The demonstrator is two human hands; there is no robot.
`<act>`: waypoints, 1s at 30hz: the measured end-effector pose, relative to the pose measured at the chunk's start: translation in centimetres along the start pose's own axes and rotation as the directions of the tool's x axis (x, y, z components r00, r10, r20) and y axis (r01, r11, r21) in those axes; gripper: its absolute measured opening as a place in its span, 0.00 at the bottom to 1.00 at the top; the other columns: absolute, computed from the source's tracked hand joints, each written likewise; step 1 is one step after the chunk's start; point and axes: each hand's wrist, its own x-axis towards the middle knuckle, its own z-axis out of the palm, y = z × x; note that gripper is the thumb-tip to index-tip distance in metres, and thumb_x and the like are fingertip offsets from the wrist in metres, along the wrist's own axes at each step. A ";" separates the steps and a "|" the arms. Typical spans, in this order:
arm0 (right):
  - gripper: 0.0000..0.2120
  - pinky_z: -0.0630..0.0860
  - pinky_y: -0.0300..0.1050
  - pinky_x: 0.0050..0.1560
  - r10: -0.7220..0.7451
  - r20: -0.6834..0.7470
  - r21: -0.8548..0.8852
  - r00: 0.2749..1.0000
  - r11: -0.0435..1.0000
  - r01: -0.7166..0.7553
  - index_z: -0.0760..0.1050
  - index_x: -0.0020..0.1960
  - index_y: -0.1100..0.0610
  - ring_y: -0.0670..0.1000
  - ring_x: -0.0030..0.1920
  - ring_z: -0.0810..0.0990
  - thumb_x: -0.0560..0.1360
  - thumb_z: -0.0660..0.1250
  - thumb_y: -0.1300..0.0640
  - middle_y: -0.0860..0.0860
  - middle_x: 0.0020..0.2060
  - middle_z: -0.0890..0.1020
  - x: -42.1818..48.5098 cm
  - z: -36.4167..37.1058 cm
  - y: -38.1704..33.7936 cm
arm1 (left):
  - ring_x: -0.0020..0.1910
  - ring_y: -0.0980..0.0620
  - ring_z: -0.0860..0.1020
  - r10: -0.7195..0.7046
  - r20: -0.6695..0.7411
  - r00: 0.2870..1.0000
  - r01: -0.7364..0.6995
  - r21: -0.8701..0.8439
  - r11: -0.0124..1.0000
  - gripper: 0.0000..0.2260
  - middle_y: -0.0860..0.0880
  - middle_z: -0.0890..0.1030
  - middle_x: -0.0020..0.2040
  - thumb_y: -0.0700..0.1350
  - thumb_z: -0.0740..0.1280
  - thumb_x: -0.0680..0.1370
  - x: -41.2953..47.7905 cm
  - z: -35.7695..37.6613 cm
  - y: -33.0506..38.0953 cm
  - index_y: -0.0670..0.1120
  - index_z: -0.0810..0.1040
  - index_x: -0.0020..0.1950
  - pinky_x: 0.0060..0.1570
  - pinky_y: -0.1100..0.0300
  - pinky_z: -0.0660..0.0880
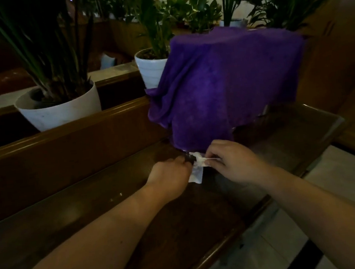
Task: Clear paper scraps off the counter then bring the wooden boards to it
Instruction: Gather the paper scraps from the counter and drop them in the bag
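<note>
Two bare forearms were seen coming in from the lower edge of the view, one from the lower left and one from the lower right. No sleeve was worn on either as far as the frame reached; both were uncovered from the elbow region to the wrist. The left hand [169, 174] and the right hand [231, 161] were ungloved. The fingers [213, 152] were seen bare. In the dim light finer details of the nails could not be made out.
</note>
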 end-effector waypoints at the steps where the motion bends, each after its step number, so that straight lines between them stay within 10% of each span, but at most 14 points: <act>1: 0.03 0.76 0.46 0.44 -0.002 0.002 0.000 1.000 1.000 0.002 0.77 0.46 0.52 0.44 0.44 0.75 0.76 0.68 0.52 0.44 0.43 0.76 0.0 0.1 0.2 | 0.45 0.50 0.75 -0.014 0.018 1.000 0.014 -0.025 1.000 0.11 0.48 0.76 0.53 0.52 0.62 0.78 0.1 0.3 0.1 0.49 0.74 0.58 0.40 0.54 0.77; 16: 0.05 0.72 0.44 0.43 0.016 -0.015 -0.066 1.000 0.998 -0.017 0.76 0.47 0.53 0.46 0.43 0.74 0.77 0.67 0.51 0.44 0.42 0.74 -3.4 0.0 0.0 | 0.42 0.53 0.77 0.003 -0.046 0.999 -0.003 0.004 1.000 0.09 0.52 0.76 0.48 0.51 0.58 0.80 -3.9 -1.9 0.6 0.51 0.75 0.53 0.35 0.58 0.73; 30: 0.05 0.68 0.43 0.43 0.390 -0.038 -0.077 0.920 0.917 -0.392 0.78 0.49 0.56 0.47 0.42 0.72 0.77 0.67 0.55 0.48 0.43 0.75 -24.5 2.9 -7.2 | 0.35 0.44 0.80 0.383 -0.240 0.892 -0.424 -0.147 0.894 0.06 0.47 0.79 0.39 0.49 0.66 0.75 -13.1 0.2 10.6 0.48 0.80 0.42 0.27 0.57 0.67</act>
